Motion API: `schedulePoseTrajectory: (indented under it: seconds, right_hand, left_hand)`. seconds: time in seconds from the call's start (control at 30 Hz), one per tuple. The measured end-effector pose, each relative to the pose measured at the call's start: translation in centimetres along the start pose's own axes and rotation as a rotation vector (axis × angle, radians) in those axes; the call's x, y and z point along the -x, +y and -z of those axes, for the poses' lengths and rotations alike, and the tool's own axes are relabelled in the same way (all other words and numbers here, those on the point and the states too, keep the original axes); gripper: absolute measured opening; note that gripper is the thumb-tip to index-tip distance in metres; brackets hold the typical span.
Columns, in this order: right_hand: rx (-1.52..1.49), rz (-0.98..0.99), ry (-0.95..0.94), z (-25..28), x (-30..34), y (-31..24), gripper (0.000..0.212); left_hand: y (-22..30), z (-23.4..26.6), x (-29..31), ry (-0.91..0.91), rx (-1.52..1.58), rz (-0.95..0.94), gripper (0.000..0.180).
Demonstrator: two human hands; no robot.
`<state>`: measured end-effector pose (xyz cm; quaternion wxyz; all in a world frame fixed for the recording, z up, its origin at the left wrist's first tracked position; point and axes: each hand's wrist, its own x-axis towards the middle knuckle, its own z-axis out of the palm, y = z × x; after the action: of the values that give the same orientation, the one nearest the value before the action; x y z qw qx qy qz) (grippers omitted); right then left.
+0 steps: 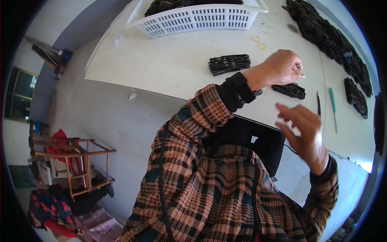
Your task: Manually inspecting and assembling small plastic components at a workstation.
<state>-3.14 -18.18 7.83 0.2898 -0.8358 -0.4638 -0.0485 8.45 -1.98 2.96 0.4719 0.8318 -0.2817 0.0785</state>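
A black slatted bundle (289, 91) lies on the counter (173, 68) at six o'clock from the nearer left hand (281, 66) — fingertips gathered, hold unclear — its axis ten-to-four; right hand (307, 128), fingers spread, at five.

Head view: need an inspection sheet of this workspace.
Surface: white table, dark specks in places.
Work items: black bundle near the left hand; second black bundle farther left.
Clutter: white basket, yellow bands, green-handled tool, dark pile at right.
Hands: left, fingers curled, grip unclear; right hand, thumb and fingers apart.
Cables: thin black cord below the table edge.
Surroundings: wooden chair, left.
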Motion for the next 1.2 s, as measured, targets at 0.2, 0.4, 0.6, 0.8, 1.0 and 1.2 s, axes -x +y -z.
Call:
schedulePoseTrajectory:
  seconds: [0.2, 0.4, 0.6, 0.8, 1.0, 1.2]
  right_hand:
    - [-0.502, 0.514, -0.180, -3.0, -1.8, -10.0, 0.030]
    - [-0.736, 0.705, 0.013, -4.9, -4.3, -15.4, 0.026]
    - [-0.334, 0.704, 0.206, -5.3, -4.9, -18.0, 0.015]
    - [-0.829, 0.997, -0.285, -6.9, -7.0, -21.1, 0.019]
    - [-0.898, 1.030, -0.071, -4.5, -5.2, -20.3, 0.017]
    - [-0.566, 0.710, 0.314, -5.5, -1.2, -13.4, 0.028]
  left_hand:
    - [0.8, -0.4, 0.3, -0.008, 0.058, 0.015, 0.025]
    - [0.9, 1.0, 1.4, -0.031, 0.137, -0.025, 0.024]
    - [1.7, 2.0, 1.2, 0.091, 0.209, 0.003, 0.020]
    - [3.8, 0.6, -0.3, -0.005, 0.325, 0.050, 0.022]
    - [6.2, 3.0, -0.1, -0.110, 0.568, 0.046, 0.027]
    - [8.5, 7.8, 3.5, -0.054, 1.111, 0.023, 0.038]
